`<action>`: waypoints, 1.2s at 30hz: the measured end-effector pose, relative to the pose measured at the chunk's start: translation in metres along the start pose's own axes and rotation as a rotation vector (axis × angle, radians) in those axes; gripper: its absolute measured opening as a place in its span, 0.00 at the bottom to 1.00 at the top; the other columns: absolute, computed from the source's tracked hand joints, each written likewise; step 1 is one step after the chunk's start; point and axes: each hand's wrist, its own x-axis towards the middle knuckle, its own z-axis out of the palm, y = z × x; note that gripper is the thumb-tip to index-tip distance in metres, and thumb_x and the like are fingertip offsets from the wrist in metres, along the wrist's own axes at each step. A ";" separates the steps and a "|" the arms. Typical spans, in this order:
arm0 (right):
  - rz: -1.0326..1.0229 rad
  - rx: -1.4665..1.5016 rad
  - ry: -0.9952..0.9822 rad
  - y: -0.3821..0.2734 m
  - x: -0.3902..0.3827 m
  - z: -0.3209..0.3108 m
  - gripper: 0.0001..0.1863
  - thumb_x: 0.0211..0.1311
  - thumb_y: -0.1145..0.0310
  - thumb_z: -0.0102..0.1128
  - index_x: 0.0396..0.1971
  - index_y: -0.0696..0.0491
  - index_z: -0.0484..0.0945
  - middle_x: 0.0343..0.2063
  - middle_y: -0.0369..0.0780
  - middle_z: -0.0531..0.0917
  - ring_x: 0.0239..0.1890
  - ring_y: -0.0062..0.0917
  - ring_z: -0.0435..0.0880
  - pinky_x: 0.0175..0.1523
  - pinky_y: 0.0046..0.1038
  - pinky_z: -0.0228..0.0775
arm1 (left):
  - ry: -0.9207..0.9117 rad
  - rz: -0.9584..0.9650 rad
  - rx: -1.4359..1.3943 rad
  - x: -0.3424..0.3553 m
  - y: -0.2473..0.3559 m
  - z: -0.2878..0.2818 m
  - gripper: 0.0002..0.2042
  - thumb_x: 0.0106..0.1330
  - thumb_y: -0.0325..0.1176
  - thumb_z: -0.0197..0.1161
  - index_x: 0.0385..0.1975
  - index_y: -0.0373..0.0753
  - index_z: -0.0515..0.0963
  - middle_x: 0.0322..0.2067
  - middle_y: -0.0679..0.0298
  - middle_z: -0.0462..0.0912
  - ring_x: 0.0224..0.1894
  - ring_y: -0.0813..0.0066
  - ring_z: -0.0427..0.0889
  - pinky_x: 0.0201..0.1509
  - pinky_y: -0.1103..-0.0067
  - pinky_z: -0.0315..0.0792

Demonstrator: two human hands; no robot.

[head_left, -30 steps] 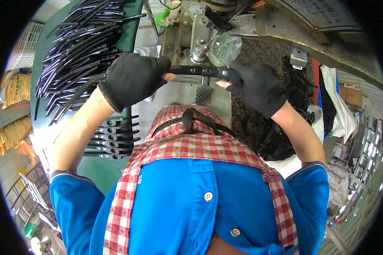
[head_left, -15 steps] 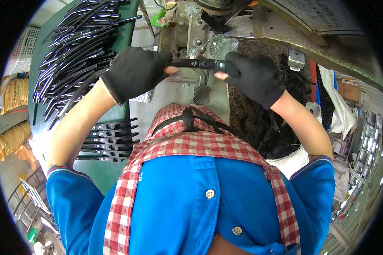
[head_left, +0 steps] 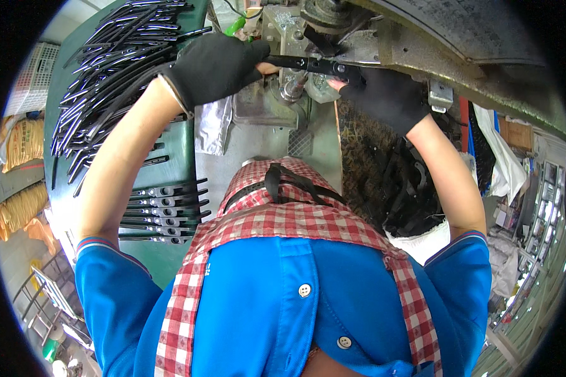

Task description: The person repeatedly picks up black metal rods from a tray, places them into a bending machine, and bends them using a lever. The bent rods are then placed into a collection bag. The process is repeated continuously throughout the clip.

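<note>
Held bar: a long, slim black bar with holes near its joint, stretched between both hands just beyond the upright silver cylindrical post; whether they touch, I cannot tell.
Left grip: the black-gloved left hand, left of the post, is closed around the bar.
Right grip: the black-gloved right hand, right of the post, is wrapped around the bar's other end.
Clear plastic bag: just right of the post.
Loose heap of glossy black bars: left of the post, on the green tabletop.
Neat row of black holed bars: left of the post and nearer the person.
Step in hand: apparently two-handed positioning of one bar by the post.
Next move calls for: probably a steady hold, bare fingertips clear of the post.
</note>
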 end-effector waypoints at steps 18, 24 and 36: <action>-0.428 -0.107 0.730 -0.011 -0.018 0.053 0.12 0.49 0.61 0.65 0.29 0.52 0.75 0.25 0.41 0.79 0.28 0.37 0.78 0.36 0.37 0.69 | 0.121 0.123 -0.014 -0.004 -0.034 0.048 0.15 0.63 0.48 0.56 0.40 0.44 0.76 0.23 0.54 0.79 0.26 0.54 0.80 0.29 0.65 0.73; -0.398 0.372 0.204 0.000 -0.044 0.119 0.07 0.53 0.68 0.61 0.27 0.54 0.76 0.24 0.42 0.79 0.29 0.36 0.79 0.37 0.33 0.71 | 0.141 0.099 -0.041 -0.012 -0.036 0.044 0.14 0.61 0.47 0.58 0.35 0.42 0.75 0.22 0.55 0.78 0.26 0.54 0.80 0.30 0.65 0.72; 0.298 -0.070 -0.014 0.110 0.055 0.188 0.20 0.58 0.56 0.49 0.48 0.48 0.75 0.51 0.48 0.74 0.55 0.38 0.71 0.59 0.37 0.61 | 0.128 0.097 -0.105 -0.004 -0.011 0.023 0.15 0.63 0.46 0.57 0.45 0.47 0.76 0.27 0.56 0.80 0.29 0.56 0.81 0.32 0.66 0.74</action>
